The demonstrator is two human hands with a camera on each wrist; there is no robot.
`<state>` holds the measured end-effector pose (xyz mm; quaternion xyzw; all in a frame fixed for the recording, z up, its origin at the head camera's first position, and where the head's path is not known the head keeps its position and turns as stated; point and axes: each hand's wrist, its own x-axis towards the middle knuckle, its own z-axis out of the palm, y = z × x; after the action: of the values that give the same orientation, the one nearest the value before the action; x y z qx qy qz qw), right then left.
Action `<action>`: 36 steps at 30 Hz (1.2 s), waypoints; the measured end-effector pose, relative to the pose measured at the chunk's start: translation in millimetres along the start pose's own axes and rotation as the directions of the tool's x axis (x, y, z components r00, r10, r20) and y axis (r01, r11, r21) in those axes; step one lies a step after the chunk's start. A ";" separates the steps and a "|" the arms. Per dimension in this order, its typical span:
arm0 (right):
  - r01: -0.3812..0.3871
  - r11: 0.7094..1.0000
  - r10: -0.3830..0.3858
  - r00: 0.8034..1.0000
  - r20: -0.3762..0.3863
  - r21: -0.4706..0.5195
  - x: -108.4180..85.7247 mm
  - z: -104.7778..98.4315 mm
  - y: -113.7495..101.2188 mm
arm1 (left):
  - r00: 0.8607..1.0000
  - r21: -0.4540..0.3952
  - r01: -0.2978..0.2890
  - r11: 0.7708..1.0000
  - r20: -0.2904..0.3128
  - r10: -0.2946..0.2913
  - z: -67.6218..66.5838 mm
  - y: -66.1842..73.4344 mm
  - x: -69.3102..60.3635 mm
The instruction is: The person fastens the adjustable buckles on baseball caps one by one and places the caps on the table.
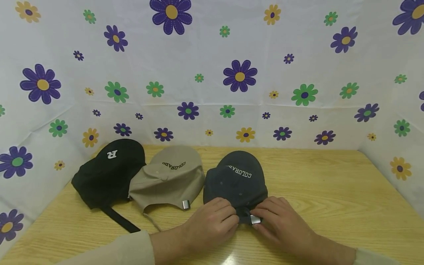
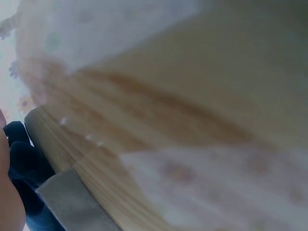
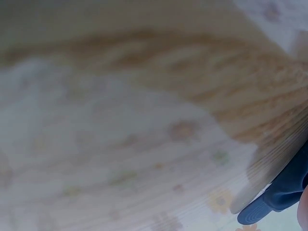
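Note:
A navy cap (image 1: 236, 184) with white COLORADO lettering lies on the table, its brim toward the back wall and its rear strap toward me. My left hand (image 1: 212, 222) pinches the left part of that strap. The right hand (image 1: 283, 224) holds the strap's other side, thumb and fingers around the silver buckle (image 1: 255, 219). Parts of the strap are hidden behind fingers. In the left wrist view the navy cap (image 2: 24, 159) shows at the left edge beside my hand (image 2: 10, 197). The right wrist view catches its brim (image 3: 255, 209) at the lower right.
Left of the navy cap lies a beige cap (image 1: 169, 184) with dark lettering and a metal buckle. Farther left is a black cap (image 1: 112, 173) with a white R, its strap (image 1: 120, 219) trailing forward. Flower-printed white cloth (image 1: 198, 48) encloses the wooden table (image 1: 331, 187).

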<state>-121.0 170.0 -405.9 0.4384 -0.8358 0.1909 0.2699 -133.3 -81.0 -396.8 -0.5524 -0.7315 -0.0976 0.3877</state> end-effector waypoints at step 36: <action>-0.041 0.999 0.041 0.998 0.040 -0.013 0.7 -1.4 -2.8 | 1.000 -0.018 0.013 1.000 -0.010 -0.013 6.0 2.9 6.0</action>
<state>-118.6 168.8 -404.1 0.4232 -0.8510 0.1825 0.2518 -134.0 -72.1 -397.6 -0.5507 -0.7320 -0.1097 0.3858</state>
